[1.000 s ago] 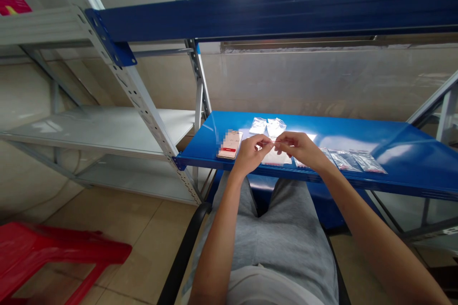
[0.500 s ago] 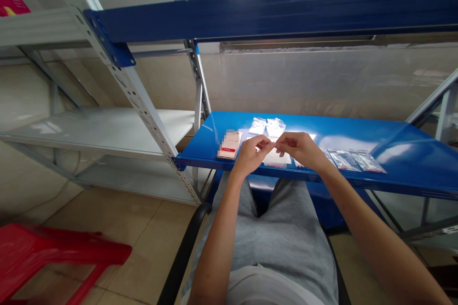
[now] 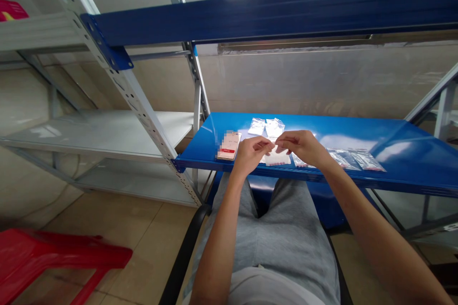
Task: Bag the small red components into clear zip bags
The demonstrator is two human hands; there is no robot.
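Note:
My left hand (image 3: 253, 151) and my right hand (image 3: 297, 145) meet above the front of the blue shelf (image 3: 339, 133), fingertips closed in a pinch and almost touching. Whatever lies between the fingertips is too small to make out. Just below them a whitish flat sheet or bag (image 3: 278, 158) rests at the shelf's front edge, with small reddish marks along its lower side. Partly under my right hand is a clear packet (image 3: 302, 162). A phone (image 3: 229, 146) with a lit screen lies left of my left hand.
Two clear plastic bags (image 3: 275, 127) lie behind my hands. More clear packets (image 3: 367, 159) with reddish contents sit to the right. A blue crossbeam (image 3: 250, 16) spans overhead. Grey-white shelving (image 3: 107, 126) stands left, above a red stool (image 3: 64, 252) on the floor.
The fingertips of my two hands have drawn slightly apart. My right hand has risen a little, showing more of the packet beneath it. The view has shifted slightly.

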